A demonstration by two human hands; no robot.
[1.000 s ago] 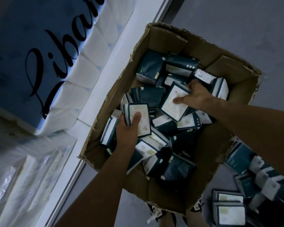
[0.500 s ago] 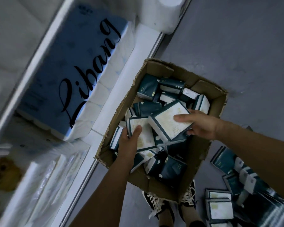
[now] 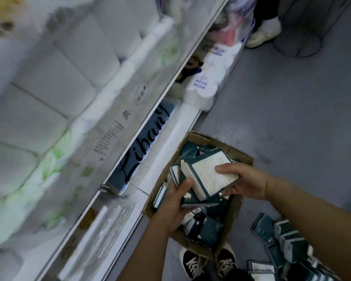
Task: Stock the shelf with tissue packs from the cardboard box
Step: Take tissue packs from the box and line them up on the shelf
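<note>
An open cardboard box [image 3: 234,208] stands on the grey floor beside the shelf, holding several dark teal tissue packs [image 3: 210,228]. Above the box I hold a small stack of tissue packs [image 3: 206,177], white label side up. My right hand [image 3: 244,180] grips the top pack from the right. My left hand [image 3: 174,201] grips the pack under it from the left, thumb on its edge. The white shelf [image 3: 166,165] runs diagonally on the left, with a blue "Libang" pack [image 3: 142,153] on its bottom level.
Large white toilet-roll bundles [image 3: 55,82] fill the upper shelf levels, blurred. More teal packs [image 3: 282,242] lie loose on the floor at the lower right. My black shoes [image 3: 193,262] stand under the box. Another person's white shoe [image 3: 260,37] and a wire basket [image 3: 304,27] are far right.
Both hands have lifted their packs out of the box and brought them together into a stack. The view has tilted up, showing more of the shelf.
</note>
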